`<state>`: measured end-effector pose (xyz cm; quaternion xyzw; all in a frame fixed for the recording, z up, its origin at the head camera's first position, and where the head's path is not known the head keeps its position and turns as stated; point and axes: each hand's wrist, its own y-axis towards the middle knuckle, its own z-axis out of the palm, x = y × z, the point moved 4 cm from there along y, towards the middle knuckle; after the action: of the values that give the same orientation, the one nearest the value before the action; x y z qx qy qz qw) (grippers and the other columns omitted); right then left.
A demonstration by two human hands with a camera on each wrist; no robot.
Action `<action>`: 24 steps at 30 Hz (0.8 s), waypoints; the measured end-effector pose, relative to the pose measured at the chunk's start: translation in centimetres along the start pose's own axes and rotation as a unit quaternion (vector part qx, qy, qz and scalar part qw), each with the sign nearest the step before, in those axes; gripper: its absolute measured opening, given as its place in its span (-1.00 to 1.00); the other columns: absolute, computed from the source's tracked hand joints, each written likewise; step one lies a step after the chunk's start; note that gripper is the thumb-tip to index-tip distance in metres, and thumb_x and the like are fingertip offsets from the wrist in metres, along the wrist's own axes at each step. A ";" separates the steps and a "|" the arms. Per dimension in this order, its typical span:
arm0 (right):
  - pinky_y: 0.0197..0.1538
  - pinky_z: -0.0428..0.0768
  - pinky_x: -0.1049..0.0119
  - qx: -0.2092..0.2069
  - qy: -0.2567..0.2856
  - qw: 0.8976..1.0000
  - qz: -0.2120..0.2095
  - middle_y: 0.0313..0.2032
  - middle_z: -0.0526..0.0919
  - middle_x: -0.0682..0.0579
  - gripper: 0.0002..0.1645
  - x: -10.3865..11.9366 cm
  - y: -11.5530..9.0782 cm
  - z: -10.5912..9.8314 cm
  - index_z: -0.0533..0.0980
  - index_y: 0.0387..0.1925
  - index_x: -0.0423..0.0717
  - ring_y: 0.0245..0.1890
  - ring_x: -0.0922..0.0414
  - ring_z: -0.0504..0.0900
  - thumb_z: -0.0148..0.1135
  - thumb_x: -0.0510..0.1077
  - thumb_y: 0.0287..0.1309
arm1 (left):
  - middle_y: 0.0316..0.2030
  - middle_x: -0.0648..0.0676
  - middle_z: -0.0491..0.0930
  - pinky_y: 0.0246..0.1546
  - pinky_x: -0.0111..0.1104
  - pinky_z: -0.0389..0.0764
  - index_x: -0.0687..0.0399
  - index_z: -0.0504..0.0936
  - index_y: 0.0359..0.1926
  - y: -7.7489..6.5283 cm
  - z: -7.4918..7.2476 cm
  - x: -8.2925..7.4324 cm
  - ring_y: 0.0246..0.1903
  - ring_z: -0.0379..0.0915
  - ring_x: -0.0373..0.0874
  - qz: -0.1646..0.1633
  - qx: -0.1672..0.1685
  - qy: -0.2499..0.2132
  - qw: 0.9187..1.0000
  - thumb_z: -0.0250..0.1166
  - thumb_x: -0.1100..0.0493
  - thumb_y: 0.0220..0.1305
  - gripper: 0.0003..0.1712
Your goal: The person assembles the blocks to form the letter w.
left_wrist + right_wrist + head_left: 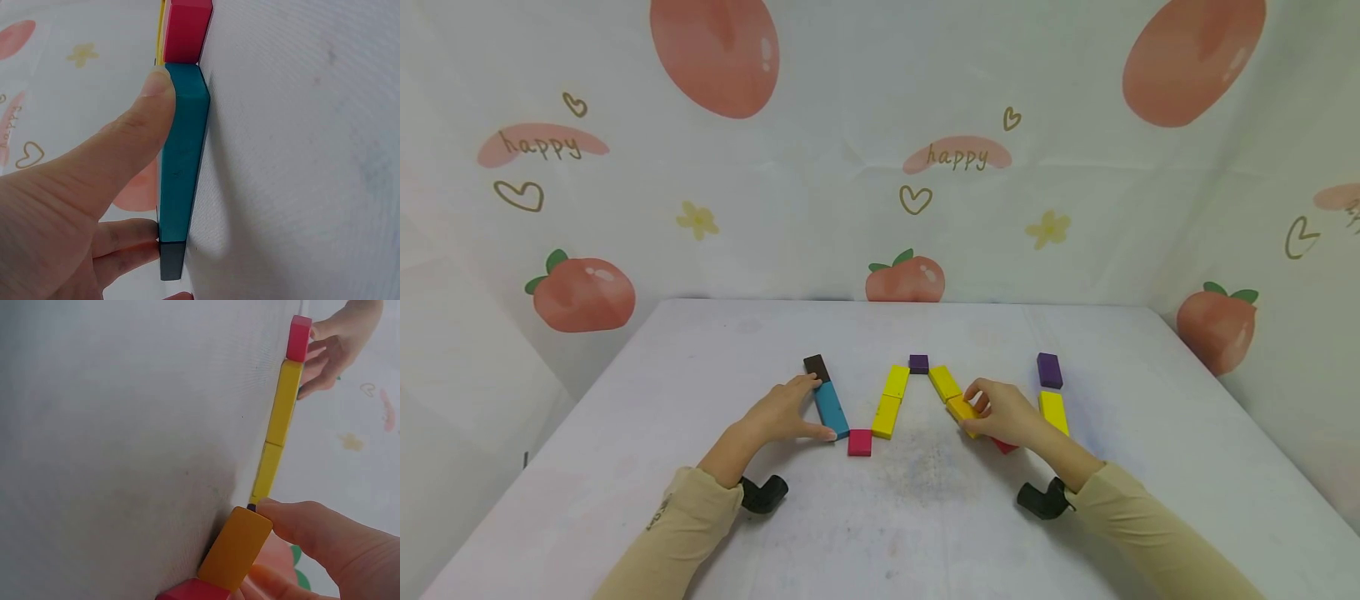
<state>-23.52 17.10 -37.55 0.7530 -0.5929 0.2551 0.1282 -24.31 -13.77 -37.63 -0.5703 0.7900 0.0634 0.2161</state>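
Observation:
My left hand [784, 411] lies over a blue block [831, 410], thumb at its near end and fingertips where it meets a dark brown block [816, 367]. The left wrist view shows these straight fingers [128, 237] touching that joint and the thumb on the blue block [181, 169]. My right hand [1004, 412] pinches a yellow block [961, 415] between thumb and fingers; in the right wrist view this block [234, 547] looks orange. A red block [1004, 447] at its near end is partly hidden under the right hand.
A pink-red block [860, 443] touches the blue block's near end. Beyond it run yellow blocks [891, 402], a small purple block [919, 364] and another yellow block [944, 383], forming a zigzag. At right lie a purple block [1050, 371] and a yellow block [1054, 411].

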 end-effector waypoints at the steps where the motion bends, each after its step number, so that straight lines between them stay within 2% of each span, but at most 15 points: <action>1: -0.25 0.65 0.30 0.000 0.000 1.000 0.002 -0.30 0.63 -0.09 -0.55 0.0 0.0 0.0 0.46 -0.11 -0.18 -0.38 0.15 0.55 0.39 -0.11 -0.03 | 0.36 0.34 0.15 0.28 0.11 0.25 0.31 0.21 0.33 0.0 0.0 0.0 0.31 0.12 0.31 0.000 0.000 0.000 1.000 0.45 -0.14 -0.08 0.06; 18: -0.27 0.65 0.31 0.003 -0.003 1.000 0.005 -0.30 0.60 -0.09 -0.48 0.0 0.1 0.1 0.41 -0.08 -0.21 -0.39 0.15 0.53 0.40 -0.05 -0.03 | 0.37 0.33 0.13 0.27 0.12 0.25 0.29 0.20 0.34 0.0 0.1 0.1 0.31 0.11 0.33 -0.009 0.009 -0.004 1.000 0.45 -0.15 -0.08 0.07; 24: -0.23 0.66 0.27 0.007 0.002 1.000 0.002 -0.26 0.61 -0.11 -0.46 -0.3 0.1 -0.1 0.40 -0.06 -0.21 -0.32 0.11 0.57 0.37 -0.02 0.00 | 0.36 0.33 0.14 0.27 0.12 0.25 0.29 0.20 0.34 0.0 0.1 0.1 0.31 0.12 0.32 -0.009 0.006 -0.003 1.000 0.45 -0.15 -0.08 0.07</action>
<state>-23.66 17.38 -37.62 0.7520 -0.5925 0.2612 0.1237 -24.34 -13.79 -37.72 -0.5757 0.7845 0.0583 0.2230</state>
